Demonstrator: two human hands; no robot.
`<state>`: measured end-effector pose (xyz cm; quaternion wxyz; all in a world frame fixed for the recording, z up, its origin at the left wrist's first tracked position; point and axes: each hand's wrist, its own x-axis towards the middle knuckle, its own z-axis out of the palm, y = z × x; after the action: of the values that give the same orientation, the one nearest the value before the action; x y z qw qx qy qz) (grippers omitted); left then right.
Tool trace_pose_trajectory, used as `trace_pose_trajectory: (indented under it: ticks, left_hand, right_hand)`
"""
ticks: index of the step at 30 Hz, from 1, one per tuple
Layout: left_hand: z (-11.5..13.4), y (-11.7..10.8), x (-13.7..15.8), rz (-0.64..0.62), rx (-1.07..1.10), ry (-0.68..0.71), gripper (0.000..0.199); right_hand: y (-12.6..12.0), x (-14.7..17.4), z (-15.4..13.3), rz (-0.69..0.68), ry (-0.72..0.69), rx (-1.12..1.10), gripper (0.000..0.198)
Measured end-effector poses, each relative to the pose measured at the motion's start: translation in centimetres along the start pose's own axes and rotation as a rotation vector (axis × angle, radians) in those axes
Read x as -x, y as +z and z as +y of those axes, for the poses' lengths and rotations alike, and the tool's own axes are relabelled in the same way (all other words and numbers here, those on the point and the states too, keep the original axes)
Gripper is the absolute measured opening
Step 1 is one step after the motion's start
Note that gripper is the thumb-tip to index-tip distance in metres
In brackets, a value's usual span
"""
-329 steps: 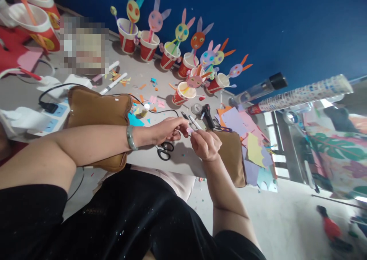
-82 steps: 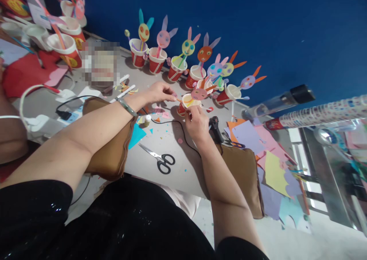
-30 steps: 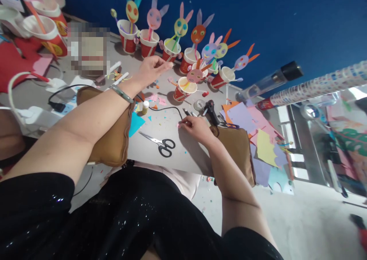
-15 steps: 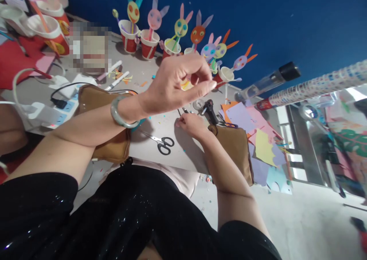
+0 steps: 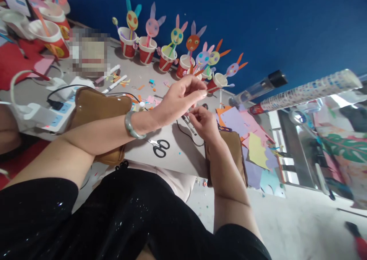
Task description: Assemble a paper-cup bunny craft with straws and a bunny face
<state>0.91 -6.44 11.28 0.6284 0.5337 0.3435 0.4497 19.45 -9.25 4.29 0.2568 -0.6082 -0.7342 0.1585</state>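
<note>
My left hand, with a jade-like bangle on its wrist, is raised over the table with thumb and fingers pinched. Just below and to its right, my right hand has its fingertips pressed together too. Whatever either pinch holds is hidden or too small to name. A narrow silvery item lies beside the right fingertips, and a dark cord loops under that hand. Black-handled scissors rest on the white table nearer my body.
Red paper cups with rabbit-faced spoons line the blue wall. Brown cushions lie under or beside my forearms. A power strip is at the left. Coloured paper and a patterned tube are at right.
My hands have come closer together; the right has lifted and shifted right. The dark cord has come into view, and the black glue gun is now mostly hidden behind my right hand. The view has tilted slightly.
</note>
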Motion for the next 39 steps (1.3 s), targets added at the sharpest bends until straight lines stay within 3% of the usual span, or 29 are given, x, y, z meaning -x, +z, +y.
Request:
trace_pose_trajectory:
  ticks: [4,6,9,12,18,25,33,36,39]
  left_hand:
    - [-3.5,0.5,0.1,0.038,0.214,-0.167,0.018]
    - [-4.9,0.5,0.3,0.003,0.256,-0.296,0.019]
    - [-6.0,0.2,0.5,-0.055,0.268,-0.412,0.029]
    - [-6.3,-0.2,0.4,-0.077,0.262,-0.421,0.034]
    - [-6.0,-0.7,-0.1,-0.114,0.203,-0.396,0.028]
    - [-5.9,-0.8,-0.5,-0.098,0.179,-0.408,0.028]
    - [-6.3,-0.8,-0.8,-0.096,0.172,-0.390,0.028]
    - [-6.6,-0.9,-1.0,-0.068,0.128,-0.374,0.024]
    - [-7.2,-1.2,-1.2,-0.037,0.036,-0.275,0.016]
  right_hand:
    - [-0.1,0.7,1.2,0.465,-0.254,0.187,0.028]
    - [0.2,0.8,1.9,0.619,-0.502,0.344,0.020]
    - [0.4,0.7,2.7,0.689,-0.877,0.473,0.005]
    - [0.3,0.7,2.8,0.672,-0.985,0.559,0.015]
    - [0.1,0.6,2.3,0.663,-0.999,0.669,0.008]
    - [0.6,0.6,2.9,0.618,-0.982,0.689,0.016]
    - [1.0,0.5,3.4,0.598,-0.920,0.552,0.017]
    - [1.7,0.7,3.4,0.651,-0.790,0.328,0.011]
    - [2.2,1.0,2.9,0.602,-0.462,0.014,0.013]
